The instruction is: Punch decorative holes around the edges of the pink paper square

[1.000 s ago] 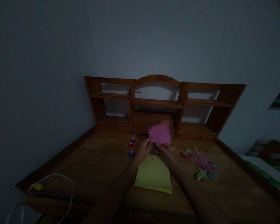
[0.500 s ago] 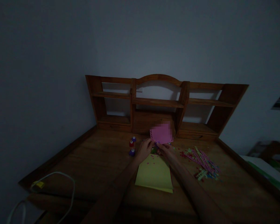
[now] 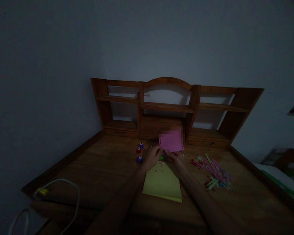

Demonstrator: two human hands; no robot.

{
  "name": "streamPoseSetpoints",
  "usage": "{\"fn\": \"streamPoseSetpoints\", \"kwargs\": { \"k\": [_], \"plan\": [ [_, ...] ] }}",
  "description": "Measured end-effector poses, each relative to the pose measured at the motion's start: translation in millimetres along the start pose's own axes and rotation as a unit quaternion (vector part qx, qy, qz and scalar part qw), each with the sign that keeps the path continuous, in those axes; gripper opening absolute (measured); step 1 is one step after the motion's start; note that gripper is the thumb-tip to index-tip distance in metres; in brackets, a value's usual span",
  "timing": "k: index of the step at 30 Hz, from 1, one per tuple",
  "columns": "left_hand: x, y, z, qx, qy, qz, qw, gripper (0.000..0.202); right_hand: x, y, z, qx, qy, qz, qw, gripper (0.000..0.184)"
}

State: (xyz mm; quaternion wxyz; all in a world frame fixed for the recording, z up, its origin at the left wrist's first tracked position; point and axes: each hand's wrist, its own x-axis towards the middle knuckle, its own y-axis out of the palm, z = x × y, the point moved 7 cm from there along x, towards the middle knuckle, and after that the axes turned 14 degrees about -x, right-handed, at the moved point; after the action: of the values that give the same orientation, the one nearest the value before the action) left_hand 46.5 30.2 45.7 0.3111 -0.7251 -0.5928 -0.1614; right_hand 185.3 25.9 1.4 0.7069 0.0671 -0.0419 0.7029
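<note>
A pink sheet of paper [image 3: 171, 142] with a row of small holes down its left edge is held up above the desk. My left hand [image 3: 153, 156] pinches the paper near its lower left corner. In my right hand [image 3: 175, 157] is a small purple craft punch [image 3: 166, 152], its thumb pressed on it, at the paper's lower edge. Whether the punch's jaw is around the paper cannot be made out. Below my hands lie stacked yellow sheets [image 3: 162, 184], with a few tiny pink cutouts near their top edge. A green item [image 3: 162, 157] shows partly between my hands.
Left of my hands stand a red punch [image 3: 138, 150] and two purple punches [image 3: 139, 159]. Punched strips and small cutouts form a pile [image 3: 214, 169] at right. A wooden shelf [image 3: 165, 106] backs the desk, and a white cable [image 3: 71, 183] lies front left.
The whole view has shifted slightly. Both hands keep their grip on the pink paper and purple punch, with hardly any visible movement.
</note>
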Motion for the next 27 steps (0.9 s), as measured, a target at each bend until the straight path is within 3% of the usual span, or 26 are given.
{"fn": "streamPoseSetpoints", "kwargs": {
  "k": [8, 16, 20, 27],
  "plan": [
    [-2, -2.0, 2, -0.021, -0.028, -0.015, 0.999, 0.034, 0, 2, 0, -0.001, 0.014, -0.011, 1.0, 0.036],
    [0, -19.4, 25, -0.078, -0.073, -0.114, 0.988, 0.038, 0, 14, -2, 0.008, 0.022, 0.078, 0.997, 0.031],
    [0, -21.9, 36, -0.092, -0.106, -0.123, 0.982, 0.041, 3, 12, -7, 0.007, 0.035, 0.083, 0.996, 0.033],
    [-1, -22.9, 27, -0.066, -0.088, -0.13, 0.985, 0.04, 9, 5, -17, 0.053, 0.064, 0.065, 0.994, 0.03]
  ]
}}
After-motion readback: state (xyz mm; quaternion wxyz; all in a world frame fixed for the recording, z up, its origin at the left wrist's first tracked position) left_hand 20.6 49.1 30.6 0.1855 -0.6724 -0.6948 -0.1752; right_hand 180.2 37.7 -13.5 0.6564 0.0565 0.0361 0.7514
